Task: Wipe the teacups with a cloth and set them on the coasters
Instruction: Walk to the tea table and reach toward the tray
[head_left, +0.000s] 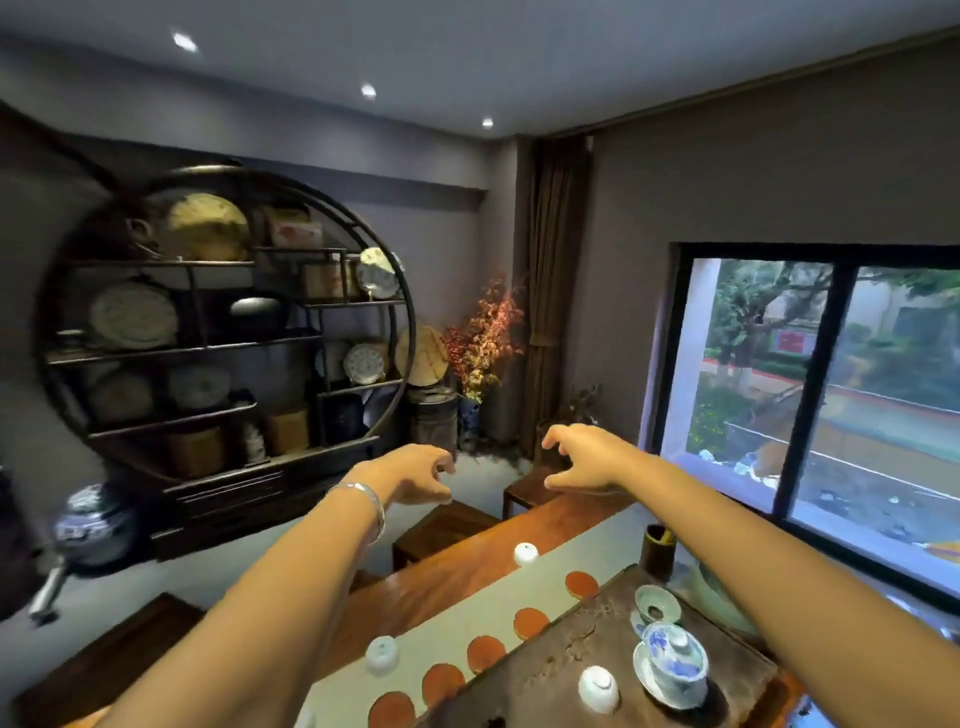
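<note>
Both hands, left (415, 475) and right (579, 460), reach forward in the air, each grip loosely spread and holding nothing. Three teacups (598, 689) stand on the bench (457, 566); orange coasters (485, 653) lie bare. No cloth visible; wiping apparently unstarted. Next: find the cloth.

Round flat coasters (531, 622): orange-red, unpatterned.
Small porcelain teacups (598, 689): plain white.
Lidded porcelain gaiwan on saucer (673, 661): white, painted with blue floral pattern.
Long cloth table runner (457, 613): pale grey-green.
Rough stone tea tray (582, 639): dark brown-grey, mottled.
Wooden table (457, 551): warm reddish brown.
Round ceramic jar on floor (93, 525): blue-and-white patterned.
Metal bangle on wrist (366, 501): silver.
</note>
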